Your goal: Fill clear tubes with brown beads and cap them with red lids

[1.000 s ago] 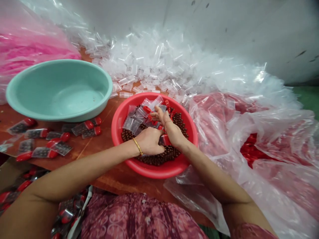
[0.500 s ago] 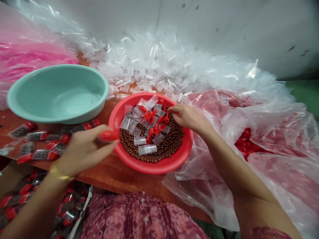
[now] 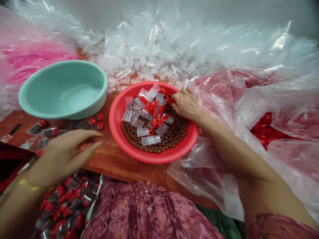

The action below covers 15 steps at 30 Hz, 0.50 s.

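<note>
Hands well apart. Left hand (image 3: 66,154), blurred, out over the near edge of the table (image 3: 109,166), thumb and fingers parted, nothing visible between them. Right hand (image 3: 186,103) at the far right of the red basin (image 3: 154,158), thumb and fingertips pinched on a red cap (image 3: 169,100); exact contact partly hidden. Cap just inside the basin, over brown balls (image 3: 169,142), jutting left from the fingertips, long axis roughly crosswise. Other caps (image 3: 161,109) and empty tubes (image 3: 127,115) to its left and nearer the body, same basin. Frontmost clear tube (image 3: 151,140) flat on the balls, long axis nearly left-right, right end slightly farther off; nearer the body than the right hand and to its left, rightward of the left hand. Right hand the nearer of the two. Close to the left hand: filled tubes (image 3: 38,126) before a green basin (image 3: 62,96), red-capped pile (image 3: 72,196) below. Clear heap (image 3: 139,43) behind; plastic bag (image 3: 219,99) at right, red contents (image 3: 264,129) showing.
</note>
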Each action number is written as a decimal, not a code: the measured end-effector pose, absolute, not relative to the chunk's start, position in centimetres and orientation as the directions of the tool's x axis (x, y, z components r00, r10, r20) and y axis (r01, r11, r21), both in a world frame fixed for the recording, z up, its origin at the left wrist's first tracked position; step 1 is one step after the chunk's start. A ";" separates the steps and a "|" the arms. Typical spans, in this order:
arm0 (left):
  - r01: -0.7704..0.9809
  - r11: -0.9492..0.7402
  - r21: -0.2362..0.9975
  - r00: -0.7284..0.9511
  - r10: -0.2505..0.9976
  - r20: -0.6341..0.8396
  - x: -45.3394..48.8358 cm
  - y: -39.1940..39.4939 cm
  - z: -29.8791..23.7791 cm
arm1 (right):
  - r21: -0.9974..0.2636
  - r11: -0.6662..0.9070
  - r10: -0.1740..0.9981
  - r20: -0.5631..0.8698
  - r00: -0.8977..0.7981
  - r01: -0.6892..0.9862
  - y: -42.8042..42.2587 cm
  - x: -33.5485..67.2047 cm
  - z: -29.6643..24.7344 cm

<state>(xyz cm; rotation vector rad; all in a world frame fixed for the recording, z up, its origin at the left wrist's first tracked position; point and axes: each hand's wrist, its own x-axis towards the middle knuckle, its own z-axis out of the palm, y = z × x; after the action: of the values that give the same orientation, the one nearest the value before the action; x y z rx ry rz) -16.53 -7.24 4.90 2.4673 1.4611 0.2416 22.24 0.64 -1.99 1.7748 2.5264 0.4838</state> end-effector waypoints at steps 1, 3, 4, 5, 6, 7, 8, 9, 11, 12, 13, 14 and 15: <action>0.751 -0.594 0.289 0.626 0.779 -0.024 -13.7 -6.5 4.9 | 0.221 0.264 0.932 0.191 -0.307 0.939 0.6 22.4 -2.1; 0.569 -0.793 0.217 0.822 0.556 -0.125 -8.2 -5.2 4.2 | 0.155 0.232 0.941 0.213 -0.262 0.960 0.5 22.5 -2.2; 0.490 -0.853 0.180 0.869 0.461 -0.182 -5.8 -4.6 3.5 | 0.136 0.235 0.941 0.217 -0.260 0.962 0.5 22.6 -2.2; 0.433 -0.891 0.140 0.890 0.398 -0.222 -3.7 -4.2 2.6 | 0.125 0.238 0.939 0.223 -0.261 0.963 0.5 22.6 -2.3; 0.401 -0.910 0.103 0.896 0.367 -0.248 -1.8 -3.8 1.6 | 0.117 0.238 0.937 0.232 -0.260 0.964 0.5 22.6 -2.3; 0.403 -0.913 0.071 0.890 0.373 -0.262 -0.3 -3.5 0.6 | 0.108 0.233 0.936 0.246 -0.253 0.967 0.5 22.6 -2.3; 0.428 -0.903 0.041 0.876 0.403 -0.264 0.9 -3.3 -0.2 | 0.098 0.222 0.935 0.260 -0.240 0.970 0.5 22.6 -2.3; 0.460 -0.888 0.015 0.860 0.441 -0.257 1.9 -3.1 -0.9 | 0.086 0.210 0.936 0.270 -0.225 0.974 0.5 22.6 -2.2; 0.469 -0.883 -0.023 0.859 0.462 -0.220 3.1 -2.6 -1.8 | 0.067 0.198 0.938 0.275 -0.209 0.978 0.5 22.6 -2.1; 0.417 -0.908 -0.036 0.888 0.416 -0.196 3.5 -2.3 -1.9 | 0.060 0.202 0.940 0.270 -0.210 0.978 0.5 22.6 -2.1; 0.329 -0.943 -0.050 0.926 0.333 -0.176 3.6 -1.9 -2.0 | 0.057 0.208 0.941 0.261 -0.216 0.976 0.5 22.5 -2.0; 0.220 -0.973 -0.066 0.960 0.228 -0.164 3.7 -1.5 -2.0 | 0.056 0.216 0.942 0.250 -0.223 0.975 0.5 22.4 -1.9; 0.114 -0.990 -0.082 0.978 0.126 -0.165 3.7 -1.1 -1.9 | 0.057 0.222 0.944 0.236 -0.229 0.973 0.5 22.2 -1.9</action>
<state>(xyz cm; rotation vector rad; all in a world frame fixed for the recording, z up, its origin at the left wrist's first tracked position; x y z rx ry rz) 3.67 -1.06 -1.93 3.1965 0.1944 -0.2735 22.25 0.51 -1.87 2.0350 2.5686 0.3191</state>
